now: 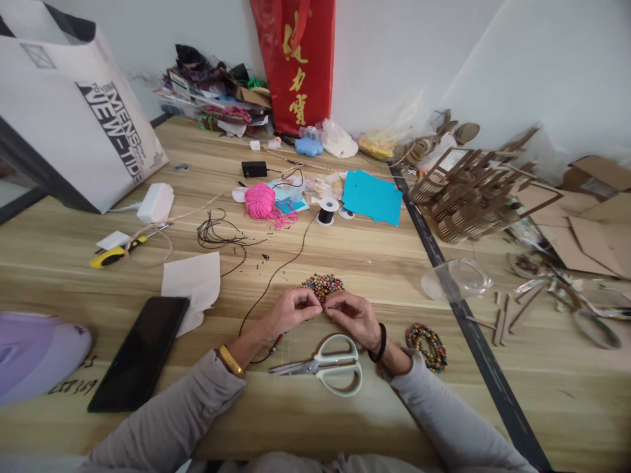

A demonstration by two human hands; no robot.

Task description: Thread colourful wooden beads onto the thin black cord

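My left hand (296,309) and my right hand (352,315) meet in a pinch in front of a pile of small multicoloured beads (323,284). Between the fingertips is something tiny, too small to make out clearly. A thin black cord (269,279) runs from a white spool (327,211) round to the left hand. Strung beads (277,343) hang on the cord under my left wrist. Scissors (338,362) with pale green handles lie just below the hands, blades pointing left. Right of my right wrist rests a coiled beaded bracelet (428,348).
A black phone (140,355) and white paper (192,286) lie left. Behind are pink yarn (260,201), blue sheets (373,197) and tangled black cord (217,230). A yellow cutter (117,253) sits far left. Brown lattice pieces (463,190) crowd the right; bags stand at the back.
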